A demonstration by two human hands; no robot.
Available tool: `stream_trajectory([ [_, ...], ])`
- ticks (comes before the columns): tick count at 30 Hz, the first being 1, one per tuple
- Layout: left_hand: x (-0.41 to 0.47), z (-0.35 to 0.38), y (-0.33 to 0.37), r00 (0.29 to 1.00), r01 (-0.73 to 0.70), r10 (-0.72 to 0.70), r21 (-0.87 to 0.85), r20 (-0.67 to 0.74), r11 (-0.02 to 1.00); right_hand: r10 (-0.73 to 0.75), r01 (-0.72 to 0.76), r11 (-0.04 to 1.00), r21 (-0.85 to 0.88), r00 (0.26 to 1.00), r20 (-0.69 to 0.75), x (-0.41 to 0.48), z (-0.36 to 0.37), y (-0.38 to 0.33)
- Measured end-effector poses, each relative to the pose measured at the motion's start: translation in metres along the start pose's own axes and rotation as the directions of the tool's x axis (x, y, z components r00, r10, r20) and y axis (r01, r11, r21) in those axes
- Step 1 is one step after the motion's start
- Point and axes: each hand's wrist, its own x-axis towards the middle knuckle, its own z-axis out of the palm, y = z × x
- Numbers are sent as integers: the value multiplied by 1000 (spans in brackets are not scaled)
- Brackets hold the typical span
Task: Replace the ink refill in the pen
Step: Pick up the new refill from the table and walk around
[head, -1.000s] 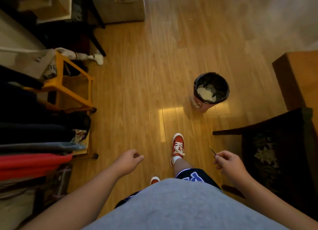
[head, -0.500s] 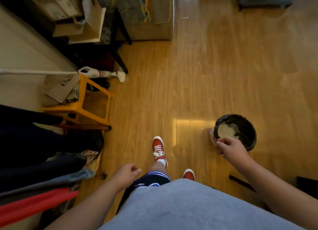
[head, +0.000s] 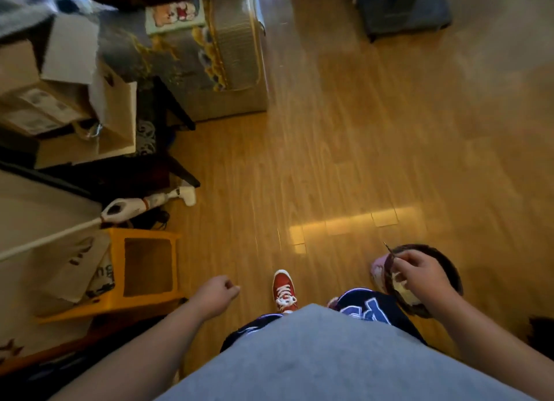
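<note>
I stand on a wooden floor and look down. My right hand (head: 419,273) pinches a thin dark ink refill (head: 388,250), whose tip sticks up past my fingers. That hand hovers right over a round waste bin (head: 449,270) lined with a black bag, at the lower right. My left hand (head: 217,294) hangs at my side in a loose fist with nothing visible in it. No pen body is in view.
A yellow stool (head: 144,268) stands close on the left, with a white handheld vacuum (head: 141,207) behind it. Cardboard boxes (head: 75,107) and a patterned storage case (head: 209,59) fill the upper left. My red shoe (head: 283,286) is at the bottom centre.
I have walked up to the bin; it went from ahead of me to directly under my right hand. The refill stays pinched in that hand. The left fist is unchanged.
</note>
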Motion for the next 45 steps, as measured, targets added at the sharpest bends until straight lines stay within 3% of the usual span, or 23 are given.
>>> stream_trajectory([
  [9, 93, -67, 202, 962, -250, 248, 10, 116, 968, 299, -284, 952, 115, 943, -144, 73, -46, 35],
  [14, 127, -91, 299, 949, -287, 274, 63, 153, 956, 385, -359, 917, 176, 911, -147, 137, -90, 19],
  [26, 188, -172, 413, 984, -161, 140, 206, 110, 965, 149, -122, 974, 192, 980, -131, 307, -208, -120],
  [32, 263, -208, 498, 974, -187, 129, 340, 186, 922, 211, -160, 948, 274, 963, -167, 379, -247, -157],
  [36, 309, -236, 595, 954, -266, 167, 450, 247, 852, 371, -280, 888, 366, 905, -207, 396, -283, -154],
  [40, 333, -257, 721, 896, -444, 302, 607, 326, 659, 523, -356, 794, 493, 813, -254, 389, -318, -146],
  [45, 327, -225, 878, 803, -593, 426, 622, 416, 511, 676, -420, 664, 619, 690, -258, 367, -348, -113],
])
